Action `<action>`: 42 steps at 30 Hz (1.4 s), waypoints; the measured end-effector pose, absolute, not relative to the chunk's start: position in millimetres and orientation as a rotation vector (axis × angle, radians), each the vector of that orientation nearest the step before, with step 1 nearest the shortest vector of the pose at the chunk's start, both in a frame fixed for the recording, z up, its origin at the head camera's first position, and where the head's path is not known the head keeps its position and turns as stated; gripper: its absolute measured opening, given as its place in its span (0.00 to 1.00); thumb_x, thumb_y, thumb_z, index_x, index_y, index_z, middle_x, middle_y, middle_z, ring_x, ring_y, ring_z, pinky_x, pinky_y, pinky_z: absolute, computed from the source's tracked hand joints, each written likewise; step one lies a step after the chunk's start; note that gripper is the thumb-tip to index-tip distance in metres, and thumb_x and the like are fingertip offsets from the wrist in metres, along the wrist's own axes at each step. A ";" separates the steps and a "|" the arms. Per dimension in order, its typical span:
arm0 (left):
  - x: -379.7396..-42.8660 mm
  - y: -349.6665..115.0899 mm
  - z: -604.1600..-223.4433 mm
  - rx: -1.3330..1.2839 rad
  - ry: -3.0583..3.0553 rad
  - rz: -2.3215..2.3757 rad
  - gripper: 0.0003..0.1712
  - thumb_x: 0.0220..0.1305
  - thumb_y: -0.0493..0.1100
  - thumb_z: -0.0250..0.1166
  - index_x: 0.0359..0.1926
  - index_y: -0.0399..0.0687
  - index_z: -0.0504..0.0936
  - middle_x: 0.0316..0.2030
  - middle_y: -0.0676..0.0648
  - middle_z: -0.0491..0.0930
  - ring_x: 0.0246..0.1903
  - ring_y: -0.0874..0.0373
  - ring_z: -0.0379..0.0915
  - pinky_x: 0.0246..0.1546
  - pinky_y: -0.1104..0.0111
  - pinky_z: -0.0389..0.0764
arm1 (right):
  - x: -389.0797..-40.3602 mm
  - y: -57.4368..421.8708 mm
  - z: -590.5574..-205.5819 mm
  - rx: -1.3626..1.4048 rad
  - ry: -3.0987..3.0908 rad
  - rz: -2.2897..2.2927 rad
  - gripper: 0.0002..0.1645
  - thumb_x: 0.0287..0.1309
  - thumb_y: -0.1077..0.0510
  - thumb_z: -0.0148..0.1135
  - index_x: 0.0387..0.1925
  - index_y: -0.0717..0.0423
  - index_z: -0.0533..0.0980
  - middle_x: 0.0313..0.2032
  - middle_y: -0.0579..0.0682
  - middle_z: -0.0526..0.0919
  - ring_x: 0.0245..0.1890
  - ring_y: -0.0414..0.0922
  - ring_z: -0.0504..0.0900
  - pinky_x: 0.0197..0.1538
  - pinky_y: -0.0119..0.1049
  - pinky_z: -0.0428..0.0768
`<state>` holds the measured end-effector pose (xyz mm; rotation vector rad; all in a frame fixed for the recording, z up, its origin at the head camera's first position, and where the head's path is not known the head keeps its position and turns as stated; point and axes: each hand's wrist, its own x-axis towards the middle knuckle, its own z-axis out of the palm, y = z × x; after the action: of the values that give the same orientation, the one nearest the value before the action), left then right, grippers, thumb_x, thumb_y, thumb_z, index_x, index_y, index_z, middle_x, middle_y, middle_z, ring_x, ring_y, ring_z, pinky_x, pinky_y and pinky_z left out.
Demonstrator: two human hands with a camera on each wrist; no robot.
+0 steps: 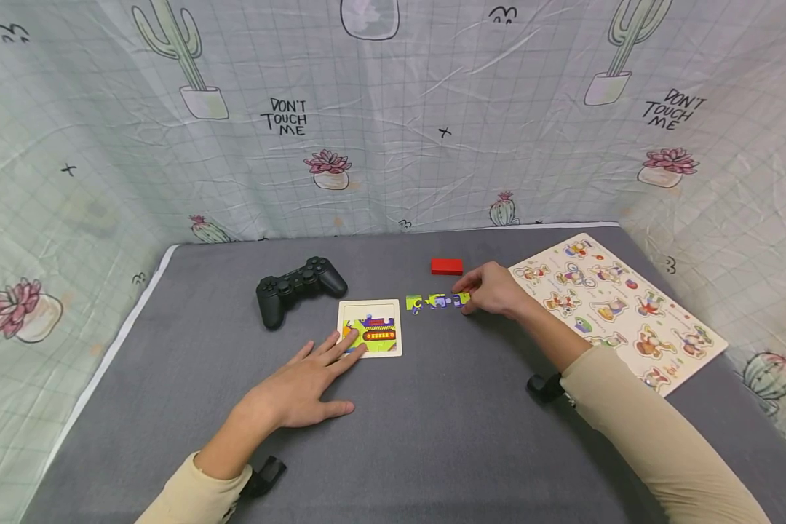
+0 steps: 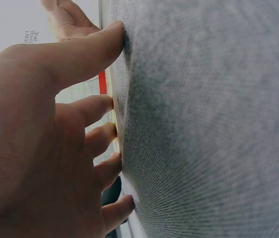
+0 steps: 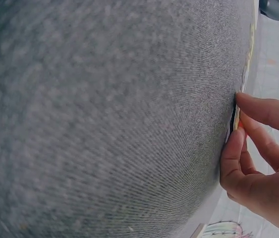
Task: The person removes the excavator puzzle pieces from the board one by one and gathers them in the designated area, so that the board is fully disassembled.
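Observation:
A small square jigsaw puzzle in a pale wooden frame (image 1: 370, 306) lies mid-table, its lower part filled with colourful pieces and its top strip bare wood. My left hand (image 1: 304, 389) is spread over the frame's lower left corner, fingers straight, fingertips on the puzzle and thumb on the cloth. To the frame's right, loose puzzle pieces (image 1: 413, 303) lie in a row. At the row's right end my right hand (image 1: 493, 290) pinches a green and purple puzzle piece (image 1: 459, 299) between thumb and fingers, partly hidden by them. In the right wrist view the piece is seen edge-on at the table surface.
A black game controller (image 1: 301, 286) lies behind the left hand. A red block (image 1: 447, 266) sits behind the loose pieces. On the right, under the right forearm, is a large wooden board (image 1: 684, 348) with animal figures. Patterned cloth walls surround the grey table (image 1: 445, 437).

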<state>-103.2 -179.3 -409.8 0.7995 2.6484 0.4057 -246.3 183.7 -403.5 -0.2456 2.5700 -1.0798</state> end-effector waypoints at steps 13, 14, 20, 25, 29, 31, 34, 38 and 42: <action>-103.0 -179.5 -409.0 0.808 2.652 0.401 0.51 0.69 0.61 0.68 0.84 0.55 0.54 0.85 0.48 0.43 0.83 0.42 0.40 0.78 0.35 0.48 | -245.7 186.9 -407.6 -0.277 2.569 -1.104 0.25 0.49 0.70 0.78 0.52 0.62 0.86 0.48 0.58 0.86 0.45 0.49 0.76 0.45 0.34 0.76; -103.0 -179.5 -409.1 0.807 2.652 0.401 0.51 0.69 0.61 0.68 0.84 0.56 0.54 0.85 0.48 0.43 0.83 0.42 0.40 0.78 0.35 0.48 | -245.7 187.3 -408.3 -0.279 2.569 -1.109 0.25 0.49 0.70 0.78 0.53 0.62 0.86 0.48 0.58 0.87 0.45 0.49 0.76 0.45 0.34 0.76; -102.8 -179.2 -408.8 0.795 2.645 0.404 0.50 0.69 0.61 0.68 0.84 0.56 0.54 0.85 0.48 0.43 0.83 0.42 0.40 0.78 0.35 0.48 | -245.3 188.8 -411.9 -0.274 2.545 -1.162 0.26 0.49 0.71 0.78 0.53 0.61 0.85 0.51 0.59 0.87 0.47 0.50 0.77 0.45 0.32 0.77; -102.7 -178.4 -408.9 0.793 2.646 0.400 0.51 0.69 0.61 0.68 0.84 0.56 0.54 0.85 0.49 0.43 0.83 0.43 0.40 0.79 0.36 0.48 | -243.6 190.5 -411.9 -0.254 2.525 -1.199 0.26 0.50 0.71 0.78 0.53 0.60 0.85 0.51 0.59 0.85 0.46 0.49 0.76 0.44 0.32 0.77; -102.7 -178.0 -409.3 0.795 2.650 0.393 0.51 0.69 0.61 0.68 0.84 0.56 0.54 0.85 0.49 0.43 0.83 0.43 0.40 0.79 0.37 0.48 | -241.9 190.7 -412.2 -0.240 2.521 -1.241 0.25 0.50 0.70 0.77 0.53 0.61 0.85 0.49 0.59 0.85 0.45 0.49 0.76 0.42 0.31 0.77; -102.7 -178.0 -409.6 0.798 2.652 0.393 0.51 0.69 0.61 0.69 0.84 0.56 0.55 0.84 0.48 0.43 0.83 0.43 0.41 0.79 0.37 0.48 | -240.9 189.7 -412.6 -0.226 2.524 -1.266 0.24 0.51 0.69 0.77 0.52 0.61 0.85 0.48 0.59 0.84 0.44 0.48 0.76 0.40 0.31 0.77; -102.7 -178.1 -409.7 0.801 2.656 0.388 0.51 0.68 0.61 0.69 0.84 0.56 0.54 0.84 0.49 0.43 0.83 0.43 0.41 0.79 0.37 0.49 | -238.5 187.2 -412.1 -0.206 2.534 -1.303 0.23 0.52 0.67 0.77 0.52 0.61 0.85 0.46 0.58 0.84 0.42 0.47 0.76 0.38 0.30 0.76; -102.7 -178.3 -410.0 0.811 2.663 0.380 0.51 0.68 0.61 0.68 0.83 0.56 0.55 0.84 0.48 0.43 0.83 0.43 0.42 0.79 0.37 0.50 | -233.3 182.4 -409.5 -0.207 2.531 -1.368 0.20 0.57 0.64 0.74 0.52 0.63 0.85 0.45 0.59 0.86 0.40 0.44 0.79 0.37 0.29 0.78; -102.8 -178.3 -408.9 0.815 2.666 0.374 0.51 0.68 0.61 0.69 0.83 0.56 0.55 0.85 0.48 0.43 0.83 0.42 0.43 0.78 0.36 0.50 | -227.7 175.4 -407.2 -0.225 2.503 -1.450 0.19 0.60 0.65 0.71 0.53 0.66 0.84 0.47 0.61 0.87 0.38 0.44 0.81 0.38 0.33 0.81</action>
<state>-102.8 -178.3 -408.9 0.8150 2.6657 0.3736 -227.7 175.4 -407.2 -0.2250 2.5030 -1.4495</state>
